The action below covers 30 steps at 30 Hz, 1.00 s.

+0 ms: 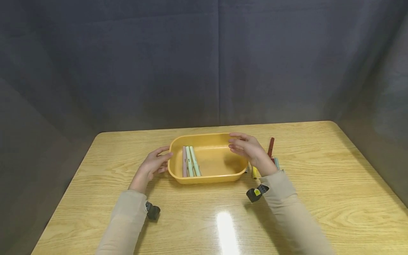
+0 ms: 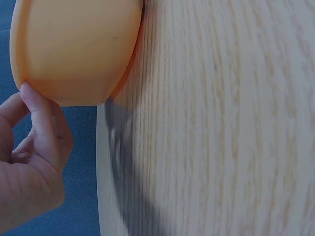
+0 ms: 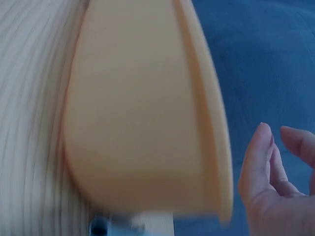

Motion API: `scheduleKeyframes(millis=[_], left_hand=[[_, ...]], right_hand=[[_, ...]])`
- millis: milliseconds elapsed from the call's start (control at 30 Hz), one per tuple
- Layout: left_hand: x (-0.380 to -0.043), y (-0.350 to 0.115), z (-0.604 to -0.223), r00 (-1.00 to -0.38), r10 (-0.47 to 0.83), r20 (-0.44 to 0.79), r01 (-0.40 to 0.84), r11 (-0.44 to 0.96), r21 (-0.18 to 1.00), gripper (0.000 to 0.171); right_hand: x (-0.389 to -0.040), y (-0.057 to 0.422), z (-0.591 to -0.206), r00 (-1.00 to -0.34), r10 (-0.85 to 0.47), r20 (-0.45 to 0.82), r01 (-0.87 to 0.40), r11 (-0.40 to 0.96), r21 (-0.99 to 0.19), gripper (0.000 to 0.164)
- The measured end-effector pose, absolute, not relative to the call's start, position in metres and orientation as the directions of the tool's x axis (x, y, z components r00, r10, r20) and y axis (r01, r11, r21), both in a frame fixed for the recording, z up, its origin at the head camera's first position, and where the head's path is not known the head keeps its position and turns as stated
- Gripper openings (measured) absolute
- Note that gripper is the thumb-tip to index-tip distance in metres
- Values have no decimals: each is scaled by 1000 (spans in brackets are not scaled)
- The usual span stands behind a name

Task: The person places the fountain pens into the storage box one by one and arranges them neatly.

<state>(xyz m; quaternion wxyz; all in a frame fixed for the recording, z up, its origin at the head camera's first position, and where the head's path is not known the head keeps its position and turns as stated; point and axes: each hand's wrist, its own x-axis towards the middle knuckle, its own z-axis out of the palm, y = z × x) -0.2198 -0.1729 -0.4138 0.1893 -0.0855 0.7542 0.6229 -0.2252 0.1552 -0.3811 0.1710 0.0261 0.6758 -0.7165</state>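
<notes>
Resting on a pale wood-grained table (image 1: pixel 178 223), a shallow yellow tray (image 1: pixel 210 179) with rounded corners sits between a person's two hands. At its left end, the left hand (image 1: pixel 153 165) grips the tray's edge, thumb over the rim and fingers curled against the outside wall. The right hand (image 1: pixel 250 149) hovers above the right end, apart from the rim, its fingers gently bent and close to one another, with a gap before the thumb. Inside the tray, toward the left, one pink pen (image 1: pixel 184 162) and two mint-green pens (image 1: pixel 189 163) lie side by side. Just beyond the right end, a red pen (image 1: pixel 271 146), a light-blue piece (image 1: pixel 276 163) and a yellow piece (image 1: pixel 254 172) lie on the table, partly hidden by the right hand and tray; from where I stand, I cannot tell their full shapes. A dark curtain (image 1: pixel 153 71) hangs behind.
</notes>
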Motion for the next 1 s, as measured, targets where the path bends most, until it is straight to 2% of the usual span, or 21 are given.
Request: scheduleKeyframes(millis=[467, 1000], left_hand=[[-221, -173, -413, -913, 98, -395, -370, 203, 907, 55], [-219, -171, -410, -913, 85, -398, -373, 216, 902, 55]], right_hand=[[-210, 234, -386, -948, -171, -270, 234, 202, -951, 56], [-197, 283, -400, -933, -161, -323, 261, 316, -912, 60]])
